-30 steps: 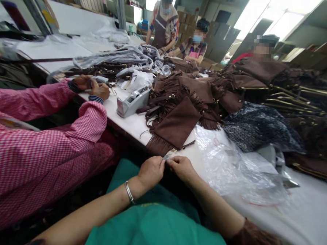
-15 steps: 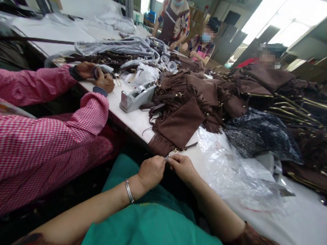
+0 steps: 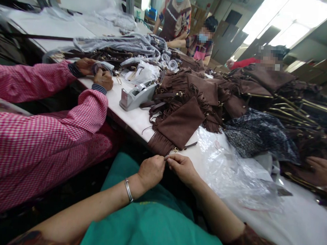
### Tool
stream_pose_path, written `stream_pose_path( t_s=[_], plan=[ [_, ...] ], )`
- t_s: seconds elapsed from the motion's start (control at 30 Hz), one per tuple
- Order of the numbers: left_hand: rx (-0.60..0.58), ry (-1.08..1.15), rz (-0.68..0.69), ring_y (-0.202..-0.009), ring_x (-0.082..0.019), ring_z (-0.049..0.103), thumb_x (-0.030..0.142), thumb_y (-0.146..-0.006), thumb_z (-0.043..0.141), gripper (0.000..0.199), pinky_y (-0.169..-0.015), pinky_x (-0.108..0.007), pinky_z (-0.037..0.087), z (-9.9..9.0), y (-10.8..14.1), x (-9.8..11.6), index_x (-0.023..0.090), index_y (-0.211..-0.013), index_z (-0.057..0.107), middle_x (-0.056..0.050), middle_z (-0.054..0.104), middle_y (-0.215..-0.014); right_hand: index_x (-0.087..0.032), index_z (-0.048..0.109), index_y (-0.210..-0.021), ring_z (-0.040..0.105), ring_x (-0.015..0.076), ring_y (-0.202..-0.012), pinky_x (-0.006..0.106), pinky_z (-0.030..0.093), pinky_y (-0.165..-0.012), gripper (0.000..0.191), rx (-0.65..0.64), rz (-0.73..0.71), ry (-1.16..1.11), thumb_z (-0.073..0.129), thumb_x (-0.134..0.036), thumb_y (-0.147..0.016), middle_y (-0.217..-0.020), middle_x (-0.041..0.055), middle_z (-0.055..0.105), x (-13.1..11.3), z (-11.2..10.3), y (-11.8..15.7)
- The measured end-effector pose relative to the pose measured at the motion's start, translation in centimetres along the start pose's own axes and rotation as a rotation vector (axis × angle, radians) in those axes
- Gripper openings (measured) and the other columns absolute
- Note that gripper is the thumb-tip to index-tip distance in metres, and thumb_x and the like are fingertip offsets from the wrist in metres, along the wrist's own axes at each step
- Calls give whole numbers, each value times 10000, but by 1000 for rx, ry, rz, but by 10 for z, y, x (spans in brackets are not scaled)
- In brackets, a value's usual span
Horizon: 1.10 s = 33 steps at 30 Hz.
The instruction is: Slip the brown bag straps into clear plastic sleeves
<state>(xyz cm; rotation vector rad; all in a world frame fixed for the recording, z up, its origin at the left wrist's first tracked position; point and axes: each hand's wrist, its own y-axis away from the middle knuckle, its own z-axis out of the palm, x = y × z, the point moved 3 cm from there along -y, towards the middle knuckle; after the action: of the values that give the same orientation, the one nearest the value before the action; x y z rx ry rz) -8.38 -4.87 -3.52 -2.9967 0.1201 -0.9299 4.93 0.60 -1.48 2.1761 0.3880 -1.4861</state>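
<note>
My left hand (image 3: 151, 171), with a silver bracelet at the wrist, is closed, its fingertips pinched against something too small to make out. Right beside it, my right hand (image 3: 182, 168) is pinched too, and the fingertips of both hands meet at the table's edge. Just beyond them a brown fringed bag (image 3: 181, 127) lies on the white table (image 3: 136, 121), with a gold clasp and a short dark strap near its lower corner. A grey tape dispenser (image 3: 137, 96) stands to the left of the bag.
At the left, a person's hands (image 3: 102, 78) in pink checked sleeves hold a wrapped strap. Clear plastic (image 3: 226, 169) lies to the right, before piled brown bags (image 3: 272, 79). Another hand (image 3: 324, 169) reaches in at the right edge. Wrapped straps (image 3: 115, 47) and people are beyond.
A hand has come into view at the right edge. A seated person across the table has stretched an arm to the left. My hands have hardly moved.
</note>
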Motion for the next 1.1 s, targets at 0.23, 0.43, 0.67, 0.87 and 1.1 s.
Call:
stream_pose_path(
  t_s=[0.23, 0.43, 0.67, 0.87, 1.1],
  plan=[
    [-10, -70, 17, -777, -203, 642, 285, -969, 282, 353, -701, -317, 491, 1, 2, 1, 167, -891, 605, -94, 660, -858, -147, 736, -978, 542, 136, -591, 274, 447, -614, 306, 9, -24, 83, 588, -327, -780, -628, 2, 620, 4, 1, -7],
    [-13, -69, 35, -759, -200, 634, 287, -966, 288, 337, -678, -311, 484, 1, 5, 2, 166, -877, 590, -94, 656, -853, -150, 635, -1220, 527, 124, -568, 270, 444, -608, 466, -4, -33, 126, 590, -277, -774, -628, -27, 595, 9, 0, -7],
    [18, -48, 50, -778, -203, 626, 285, -961, 306, 318, -690, -312, 471, -4, 2, 1, 166, -860, 584, -92, 648, -850, -131, 465, -1382, 471, 100, -514, 234, 383, -547, 622, -21, -14, 46, 582, -249, -782, -545, -86, 487, 13, -3, -4],
    [26, 40, 34, -807, -193, 632, 269, -954, 330, 301, -736, -303, 469, -2, 1, -2, 169, -846, 592, -91, 653, -852, -113, 467, -1367, 458, 96, -497, 229, 372, -531, 633, 10, 10, -2, 599, -287, -773, -534, -87, 490, 8, 0, 2],
    [26, 9, 26, -793, -193, 634, 267, -953, 335, 297, -732, -304, 474, -3, 1, -1, 170, -818, 582, -87, 654, -836, -78, 521, -1304, 430, 105, -474, 228, 344, -486, 668, 115, 95, -16, 638, -365, -713, -489, -88, 458, 8, 3, 0]
  ],
)
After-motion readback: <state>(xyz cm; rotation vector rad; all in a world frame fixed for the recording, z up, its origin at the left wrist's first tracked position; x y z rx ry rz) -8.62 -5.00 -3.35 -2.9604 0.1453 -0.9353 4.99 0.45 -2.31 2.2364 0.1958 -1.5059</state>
